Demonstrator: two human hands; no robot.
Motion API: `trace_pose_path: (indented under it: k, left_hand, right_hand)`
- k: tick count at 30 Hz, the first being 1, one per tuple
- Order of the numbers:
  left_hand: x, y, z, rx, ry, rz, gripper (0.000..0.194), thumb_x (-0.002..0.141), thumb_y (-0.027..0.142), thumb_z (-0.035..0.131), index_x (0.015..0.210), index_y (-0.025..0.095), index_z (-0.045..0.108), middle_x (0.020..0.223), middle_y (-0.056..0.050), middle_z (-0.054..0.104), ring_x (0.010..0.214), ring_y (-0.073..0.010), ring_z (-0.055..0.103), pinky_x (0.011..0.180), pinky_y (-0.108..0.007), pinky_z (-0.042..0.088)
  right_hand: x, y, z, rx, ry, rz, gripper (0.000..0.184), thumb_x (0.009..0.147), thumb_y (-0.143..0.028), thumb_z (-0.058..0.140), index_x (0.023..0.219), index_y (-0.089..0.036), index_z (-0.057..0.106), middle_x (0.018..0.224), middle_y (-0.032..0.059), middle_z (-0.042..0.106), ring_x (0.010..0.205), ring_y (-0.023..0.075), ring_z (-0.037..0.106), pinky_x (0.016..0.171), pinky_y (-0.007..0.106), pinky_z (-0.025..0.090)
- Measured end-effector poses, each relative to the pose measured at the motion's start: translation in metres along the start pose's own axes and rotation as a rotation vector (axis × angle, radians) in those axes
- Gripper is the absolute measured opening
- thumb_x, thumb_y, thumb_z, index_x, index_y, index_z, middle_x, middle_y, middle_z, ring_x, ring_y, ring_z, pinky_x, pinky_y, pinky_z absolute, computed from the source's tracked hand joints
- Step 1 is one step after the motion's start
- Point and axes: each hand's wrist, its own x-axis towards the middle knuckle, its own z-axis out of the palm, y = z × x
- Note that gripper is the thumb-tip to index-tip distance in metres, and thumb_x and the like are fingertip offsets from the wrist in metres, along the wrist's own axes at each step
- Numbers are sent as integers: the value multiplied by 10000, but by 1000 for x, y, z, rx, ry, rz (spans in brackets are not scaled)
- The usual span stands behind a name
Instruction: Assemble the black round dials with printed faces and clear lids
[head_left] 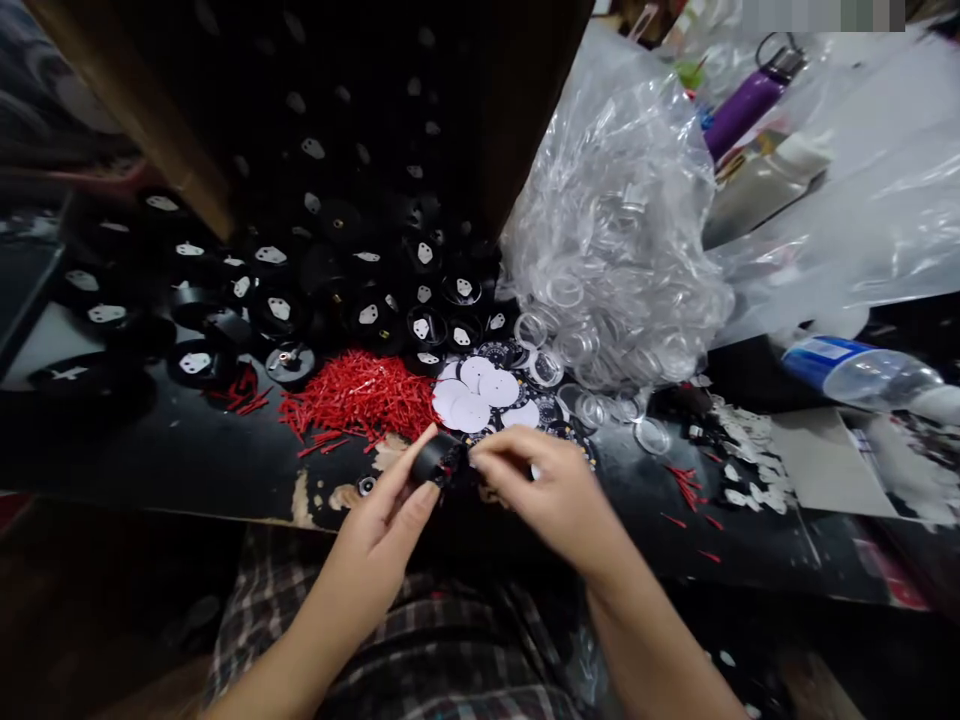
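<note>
Head view: fingers of the left hand (pixel 394 500) are closed around a black round housing (pixel 430 458) above the bench (pixel 195 450). Fingers of the right hand (pixel 544 485) are pinched together beside it; whether they hold anything cannot be determined.

my one camera sits on my head, facing forward and down, close enough that my left hand (pixel 391 512) and right hand (pixel 553 492) fall just below centre, my plaid lap (pixel 427 645) lower.
</note>
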Motion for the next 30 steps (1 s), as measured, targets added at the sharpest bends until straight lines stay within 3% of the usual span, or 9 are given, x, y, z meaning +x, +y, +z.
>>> trace_pose_path:
  k: [2,4,8,13,17,20,22,26,30]
  left_hand:
    - [2,-2,-1,-129,6,-29,430,869,384,600,1293,316,569,1417,-8,531,1326,-259,452,1067,-390,426]
    - [2,-6,1,-243,17,-47,396,869,369,607,1260,309,595,1404,-12,542,1291,-254,490,1020,-379,476]
    - [2,-10,12,-399,-44,-191,350,839,358,654,1172,249,657,1281,-64,639,1129,-247,621,966,-397,511]
    - [8,-6,21,-544,-111,-363,303,869,343,618,1123,184,665,1098,-101,723,995,-233,689,944,-389,512]
    - [18,-3,23,-667,-80,-400,246,900,366,570,1030,192,686,1040,-66,735,907,-159,696,878,-299,538]
    - [19,-3,21,-660,-73,-337,236,868,359,621,1012,186,693,1006,-62,737,820,-132,689,821,-270,550]
    - [17,-4,18,-622,-82,-300,217,837,306,665,1015,185,698,1003,-62,738,809,-135,690,808,-273,553]
    - [11,-7,17,-512,-98,-235,283,838,296,661,1107,208,681,1110,-72,711,934,-177,681,853,-311,543]
    - [7,-11,19,-380,-186,-136,371,836,304,660,1205,265,640,1291,-55,625,1148,-244,594,911,-354,530]
  right_hand:
    - [-1,34,-16,-280,230,52,204,865,-218,526,1004,-181,671,978,89,672,861,208,620,761,348,476]
    - [0,67,-30,-567,290,153,336,806,-195,571,1132,-181,649,1121,138,631,985,285,607,832,460,464]
    - [1,98,-43,-583,344,80,292,835,-223,564,1098,-166,677,1038,129,673,963,267,629,863,460,484]
    - [-8,54,-22,-378,465,-60,249,917,-251,529,1115,-190,669,1053,96,714,969,211,658,901,414,504]
    - [-13,15,14,-242,217,-285,249,912,-229,554,1125,-198,678,1230,119,654,1112,219,610,961,419,485]
    - [-15,6,27,-233,148,-354,260,891,-215,579,1130,-229,681,1264,95,641,1202,258,546,999,490,433]
    - [-14,6,26,-150,145,-301,264,901,-209,553,1129,-257,677,1194,65,683,1190,253,553,1002,498,421]
    - [-5,4,22,91,118,-8,284,951,-319,467,1151,-229,647,1074,69,704,1027,208,634,892,385,496]
    - [6,-3,26,101,35,43,397,982,-424,349,834,-193,635,809,47,658,786,168,620,706,284,474]
